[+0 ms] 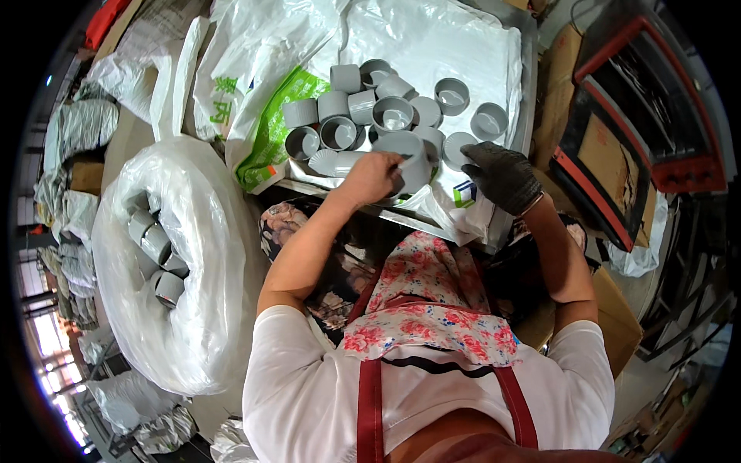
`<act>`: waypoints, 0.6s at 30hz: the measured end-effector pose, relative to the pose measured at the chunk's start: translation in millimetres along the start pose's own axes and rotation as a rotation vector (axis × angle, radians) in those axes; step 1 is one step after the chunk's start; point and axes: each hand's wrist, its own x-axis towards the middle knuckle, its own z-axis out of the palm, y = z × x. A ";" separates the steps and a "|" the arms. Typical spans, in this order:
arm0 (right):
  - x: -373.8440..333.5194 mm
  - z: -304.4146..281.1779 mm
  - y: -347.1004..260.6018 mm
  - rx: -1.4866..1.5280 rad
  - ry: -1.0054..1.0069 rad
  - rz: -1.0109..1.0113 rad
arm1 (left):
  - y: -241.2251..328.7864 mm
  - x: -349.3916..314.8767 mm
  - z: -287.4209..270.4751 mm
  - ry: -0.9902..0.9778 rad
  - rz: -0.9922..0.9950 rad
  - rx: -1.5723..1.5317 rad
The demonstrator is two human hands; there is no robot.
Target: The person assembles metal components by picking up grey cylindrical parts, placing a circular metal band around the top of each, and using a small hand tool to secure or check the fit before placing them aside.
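My bare left hand [374,177] is closed on the near rim of a grey plastic pipe fitting [411,158], which looks larger than the others because it is raised toward me. A dark glove covers my right hand [503,177]. Its fingers are bent together beside another grey fitting [458,147] with a ridged end, and whatever they pinch, if anything, is hidden. Beyond both hands lies a loose pile of short round grey fittings [333,103], some showing an open mouth, others lying on their sides. They rest on white plastic sheeting [432,38] spread over a metal-edged tray [529,85].
At my left stands a large clear plastic bag [220,309] with several grey fittings [154,241] inside. A green-and-white printed sack [270,127] lies along the tray's left side. To the right are a red-and-black machine frame [594,185] and a cardboard box [621,328].
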 end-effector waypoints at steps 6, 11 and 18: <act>51.3 21.1 26.5 0.174 0.066 -0.001 | 19.3 0.8 21.6 -0.257 0.283 0.054; 168.9 55.3 12.3 0.312 -0.192 0.418 | 7.7 -4.6 39.1 -0.198 0.531 0.378; 313.0 219.6 64.6 0.360 -0.185 0.607 | 4.9 -1.7 21.1 -0.287 0.300 0.190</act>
